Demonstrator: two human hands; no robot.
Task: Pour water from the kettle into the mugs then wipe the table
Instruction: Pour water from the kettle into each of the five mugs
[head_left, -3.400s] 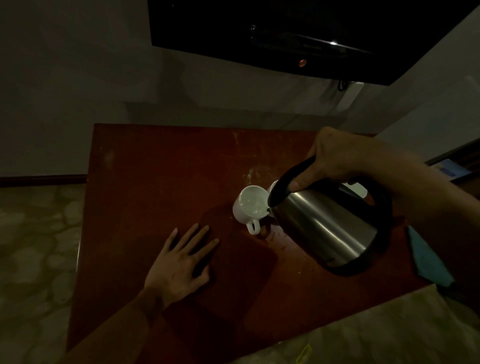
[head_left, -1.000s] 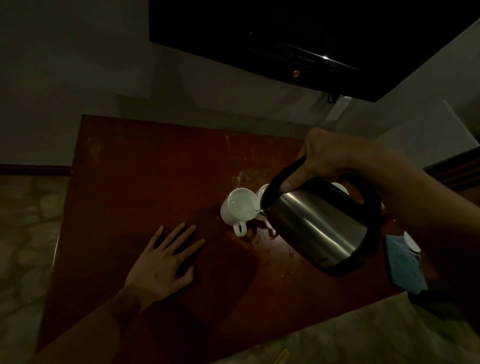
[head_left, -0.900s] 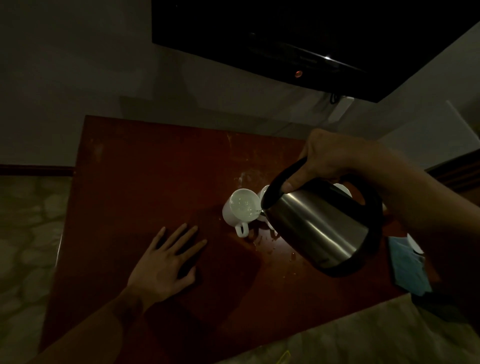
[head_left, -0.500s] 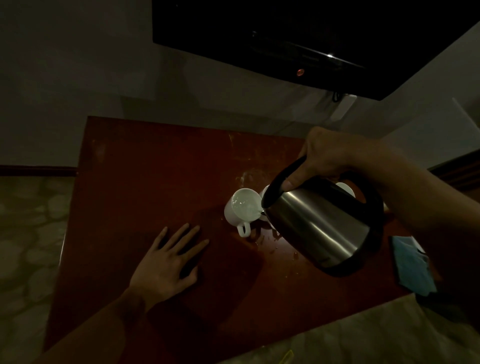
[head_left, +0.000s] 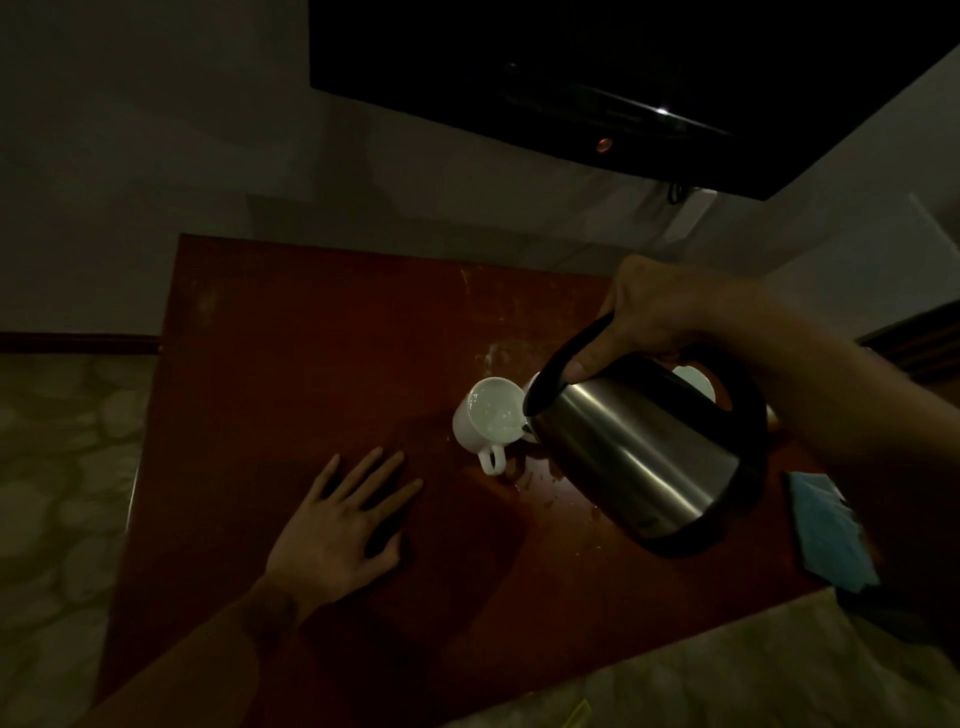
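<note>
A big red-brown table (head_left: 291, 322) stands by the wall, under a black TV (head_left: 623, 78). The right hand (head_left: 660, 306) grips the black handle of the shiny kettle (head_left: 639, 457), which is tipped so its spout is over the white mug (head_left: 485, 415) in the middle of the table. The left hand (head_left: 343, 525) lies flat on the table with its fingers spread, near the mug, and a blue cloth (head_left: 826, 530) sits at the table's right edge.

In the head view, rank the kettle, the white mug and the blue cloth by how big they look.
1. Kettle, held nearest the camera, so its lead is exaggerated.
2. Blue cloth, partly hidden.
3. White mug.
</note>
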